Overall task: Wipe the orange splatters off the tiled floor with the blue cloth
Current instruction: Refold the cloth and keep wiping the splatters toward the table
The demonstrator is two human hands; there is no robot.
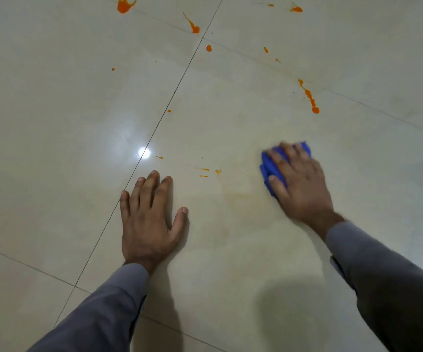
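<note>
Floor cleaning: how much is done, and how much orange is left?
Early on. Between the hands only a faint orange smear shows, so that patch looks wiped. The right hand presses the cloth on the floor; the left hand rests flat. Left: small flecks nearby, a long streak and several blobs farther off.

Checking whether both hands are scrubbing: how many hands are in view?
2. The left hand lies flat on the tiled floor, fingers spread; the right hand, further right, presses the blue cloth down.
</note>
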